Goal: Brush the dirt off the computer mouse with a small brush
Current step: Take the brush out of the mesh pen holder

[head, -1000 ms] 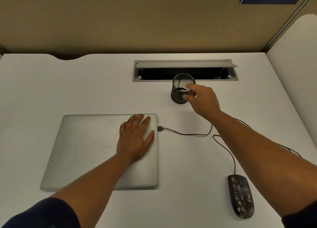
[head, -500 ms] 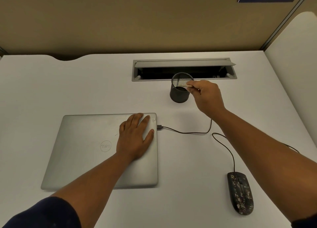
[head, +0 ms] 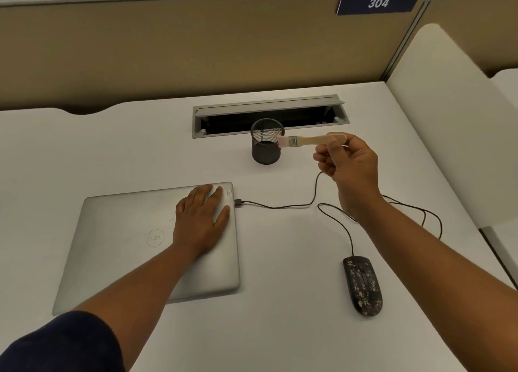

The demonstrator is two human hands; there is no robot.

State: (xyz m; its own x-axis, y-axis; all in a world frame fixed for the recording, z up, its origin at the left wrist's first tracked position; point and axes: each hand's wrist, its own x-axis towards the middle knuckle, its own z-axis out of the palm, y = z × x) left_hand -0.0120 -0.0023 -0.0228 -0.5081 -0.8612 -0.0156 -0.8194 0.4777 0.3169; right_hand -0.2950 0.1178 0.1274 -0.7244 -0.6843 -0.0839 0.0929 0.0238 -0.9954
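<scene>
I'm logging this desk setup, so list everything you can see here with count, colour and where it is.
brush: one, wooden handle, pale bristles, held in the air beside the cup
mouse: one, black, speckled with dirt, near right of desk
mesh cup: one, black, desk centre rear
laptop: one, silver, closed, desk left
cable: one, dark, runs from laptop to mouse
cable tray: one, grey, lid raised, rear of desk
sign: one, blue, reads 304, on partition
desk: one, white
left hand: flat on laptop
right hand: pinches brush handle

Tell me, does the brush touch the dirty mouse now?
Apart. The head view shows the brush held in the right hand, far from the mouse, with bare desk between.
</scene>
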